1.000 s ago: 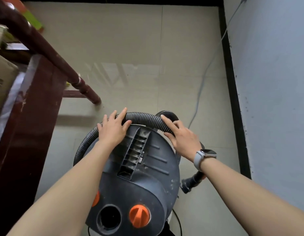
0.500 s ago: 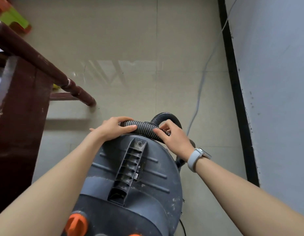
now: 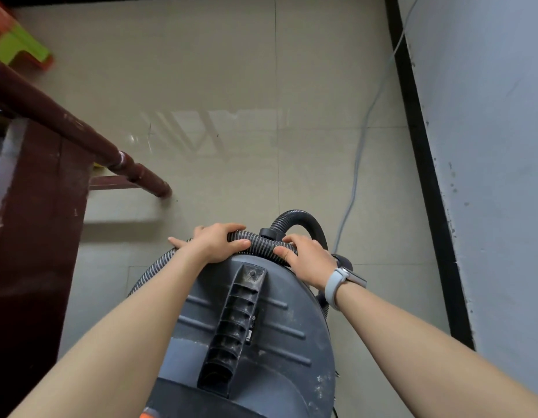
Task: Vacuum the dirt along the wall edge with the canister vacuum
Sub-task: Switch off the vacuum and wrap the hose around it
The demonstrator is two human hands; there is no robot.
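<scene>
A dark grey canister vacuum (image 3: 270, 336) stands on the tiled floor right below me, its dusty ribbed handle pointing away. A black corrugated hose (image 3: 258, 239) lies coiled over its far top edge and loops up behind. My left hand (image 3: 215, 242) grips the hose at the left, fingers curled over it. My right hand (image 3: 307, 257), with a grey watch on the wrist, grips the hose just to the right. The wall edge with its black skirting (image 3: 424, 164) runs along the right.
A dark red wooden table (image 3: 35, 206) with a turned leg (image 3: 135, 170) stands at the left. A grey cable (image 3: 356, 164) trails over the floor beside the skirting. A green and orange stool (image 3: 17, 43) sits at the far left. Pale grey wall (image 3: 488, 146) on the right.
Both hands went from resting on the hose to curling tightly round it. The view shifted closer over the vacuum, so the orange knobs dropped out of the frame.
</scene>
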